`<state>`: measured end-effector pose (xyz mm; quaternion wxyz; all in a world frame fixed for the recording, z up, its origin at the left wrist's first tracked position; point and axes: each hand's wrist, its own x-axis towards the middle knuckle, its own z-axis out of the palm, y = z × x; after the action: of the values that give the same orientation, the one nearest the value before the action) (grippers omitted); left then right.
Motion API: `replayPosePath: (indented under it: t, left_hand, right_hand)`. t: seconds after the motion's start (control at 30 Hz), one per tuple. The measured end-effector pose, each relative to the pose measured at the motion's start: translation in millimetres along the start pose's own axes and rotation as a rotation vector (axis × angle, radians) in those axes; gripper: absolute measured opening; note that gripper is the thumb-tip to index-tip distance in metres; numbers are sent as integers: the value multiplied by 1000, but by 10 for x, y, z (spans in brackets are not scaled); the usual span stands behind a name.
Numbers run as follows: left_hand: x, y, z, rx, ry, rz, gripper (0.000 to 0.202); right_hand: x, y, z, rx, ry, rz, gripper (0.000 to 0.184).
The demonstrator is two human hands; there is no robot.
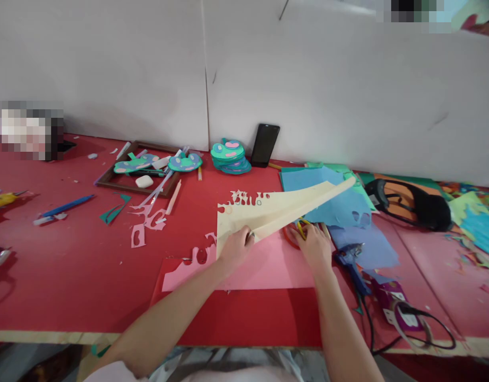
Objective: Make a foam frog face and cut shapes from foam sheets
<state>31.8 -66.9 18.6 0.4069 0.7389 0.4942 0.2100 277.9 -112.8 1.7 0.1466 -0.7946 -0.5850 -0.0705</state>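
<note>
My left hand [238, 245] is closed on the near edge of a cream paper sheet [248, 212], whose right part curls up. Cut-out holes run along that sheet's far left edge. Beneath it lies a pink sheet [268, 268], also with cut notches at its left. Beside the curl, my right hand [314, 241] has its fingers at the red and yellow handles of a pair of scissors [291, 237]; the blades are hidden. Light blue paper [332, 196] spreads beyond this hand. A blue glue gun [351, 262] lies to its right.
A phone [265, 145] leans on the white wall beside stacked turquoise paper shapes [230, 157]. Left of them, a brown frame [164, 191] holds more shapes and an eraser [144, 182]. A black strapped item [411, 204] and a cable [439, 318] lie at right.
</note>
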Motion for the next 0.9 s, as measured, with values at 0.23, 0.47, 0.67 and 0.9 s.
replayPosePath:
  t: [0.23, 0.47, 0.67, 0.9]
  left_hand:
    - [20, -22, 13, -72, 56, -81, 12]
    - [23, -17, 3, -93, 44, -86, 14]
    - [6, 15, -21, -93, 48, -92, 14]
    - [15, -9, 8, -53, 45, -95, 12]
  right_hand:
    - [-12, -51, -114, 32, 48, 12, 40]
    - [-67, -42, -350, 92, -70, 110, 38]
    - [-217, 14, -559, 353, -275, 378, 46]
    - [-334, -203, -699, 1165, -198, 599, 41]
